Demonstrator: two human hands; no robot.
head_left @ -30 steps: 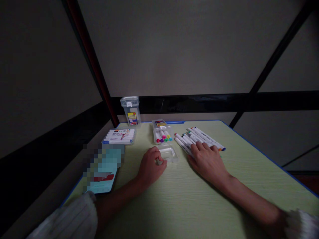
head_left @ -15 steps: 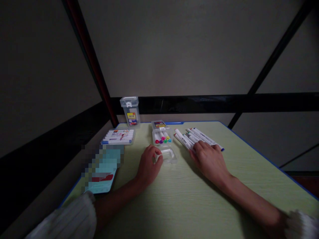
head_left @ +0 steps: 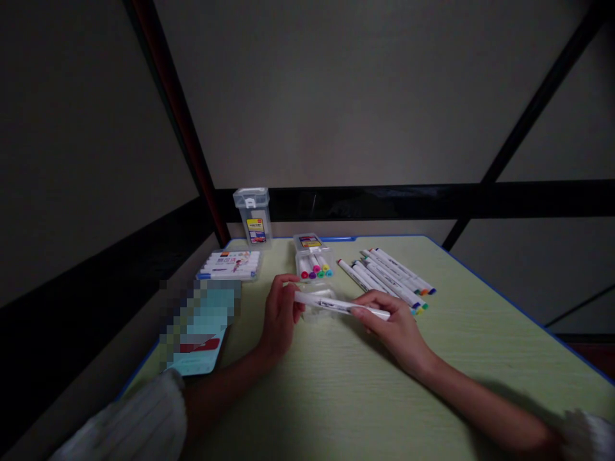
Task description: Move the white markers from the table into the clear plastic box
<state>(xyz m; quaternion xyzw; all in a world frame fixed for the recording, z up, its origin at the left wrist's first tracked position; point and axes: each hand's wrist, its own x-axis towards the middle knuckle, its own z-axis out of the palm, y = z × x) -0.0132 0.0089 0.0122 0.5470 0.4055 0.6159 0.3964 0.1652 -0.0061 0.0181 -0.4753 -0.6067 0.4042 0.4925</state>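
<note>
A white marker pen [head_left: 336, 306] is held level above the pale green table [head_left: 346, 390], between both hands. My right hand [head_left: 391, 330] pinches its right end. My left hand [head_left: 278, 317] has its fingers curled round the marker's left end. Under the marker lies a clear plastic lid [head_left: 321, 296], mostly hidden. Just behind stands a small clear case [head_left: 313, 259] holding several markers with coloured caps. A row of loose white markers [head_left: 387, 276] lies to the right of my right hand.
A flat pack of markers [head_left: 229, 265] lies at the back left, a tall clear box [head_left: 253, 214] with a yellow label stands behind it. A blue booklet [head_left: 199, 330] hangs over the table's left edge. Dark frame bars run behind and at both sides.
My right hand left the row of loose markers with one marker and carried it leftward. My left hand rose from the clear lid and closed on the marker's other end.
</note>
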